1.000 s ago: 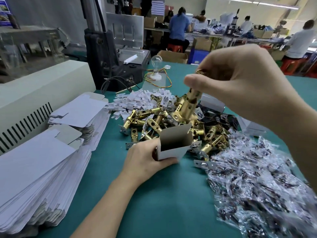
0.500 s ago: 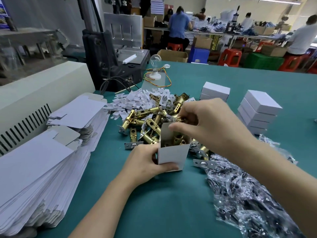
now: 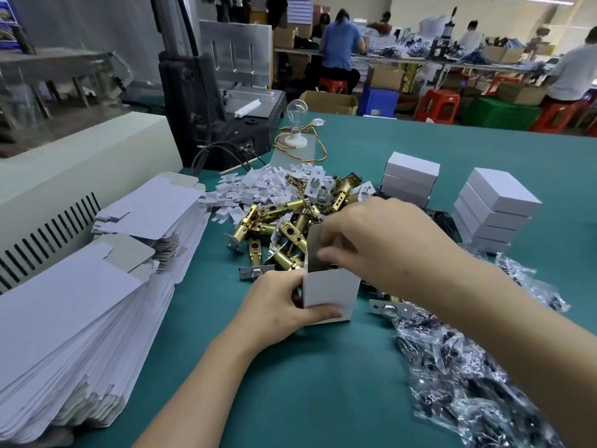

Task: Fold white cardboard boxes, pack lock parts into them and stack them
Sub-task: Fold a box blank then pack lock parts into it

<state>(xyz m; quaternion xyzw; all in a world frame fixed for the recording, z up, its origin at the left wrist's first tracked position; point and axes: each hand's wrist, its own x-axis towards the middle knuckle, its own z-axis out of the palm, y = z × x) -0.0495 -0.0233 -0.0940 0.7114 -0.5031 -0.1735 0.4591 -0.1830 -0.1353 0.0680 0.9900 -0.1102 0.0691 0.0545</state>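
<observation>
Room: workshop; in the upper right of the frame, people sit on red stools (image 3: 436,105) at cluttered benches, backs turned.
Table (image 3: 290,383): teal top filling the middle and lower frame.
Cream machine (image 3: 80,163): upper left, with dark slotted vents on its side.
Flat blanks (image 3: 64,318): white die-cut cardboard in tall fanned stacks along the left edge.
Plastic bags (image 3: 468,399): clear and crinkled, with small dark parts inside, heaped at lower right.
Latches (image 3: 274,227): brass-coloured tubular lock parts with steel plates, piled mid-frame just behind the open box.
Closed boxes (image 3: 497,205): plain white, stacked several high right of centre; a lower stack (image 3: 410,179) stands beyond the pile.
Open box (image 3: 329,294): white outside, grey inside, upright on the table at centre, with its top flap raised.
Right hand (image 3: 381,240): over the box's mouth with fingers curled down; whether they pinch anything cannot be told.
Left hand (image 3: 277,302): grasps the open box's left side, thumb across its front face.
Poster (image 3: 8,24): upper left corner, print too blurred to read.
</observation>
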